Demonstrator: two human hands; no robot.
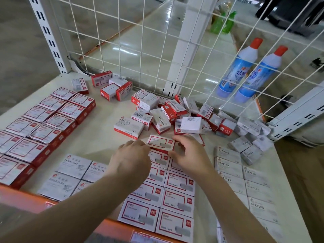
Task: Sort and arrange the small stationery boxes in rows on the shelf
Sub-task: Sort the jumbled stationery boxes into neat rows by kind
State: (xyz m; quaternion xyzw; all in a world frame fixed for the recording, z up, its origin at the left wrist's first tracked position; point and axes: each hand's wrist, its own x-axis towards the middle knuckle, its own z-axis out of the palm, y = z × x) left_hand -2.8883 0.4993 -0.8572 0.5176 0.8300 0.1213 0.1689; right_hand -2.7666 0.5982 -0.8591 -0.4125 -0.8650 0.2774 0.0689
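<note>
Left hand (133, 157) and right hand (188, 153) both gripped red-framed box (160, 142) at far end of red-framed rows (175, 190) on shelf (98, 137); unsorted pile (175, 113) lay just beyond.

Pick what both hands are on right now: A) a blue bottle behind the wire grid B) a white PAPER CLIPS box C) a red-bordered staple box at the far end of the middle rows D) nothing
C: the left hand and right hand pinch the two ends of a red-bordered staple box at the far end of the middle rows, near the unsorted pile.
</note>
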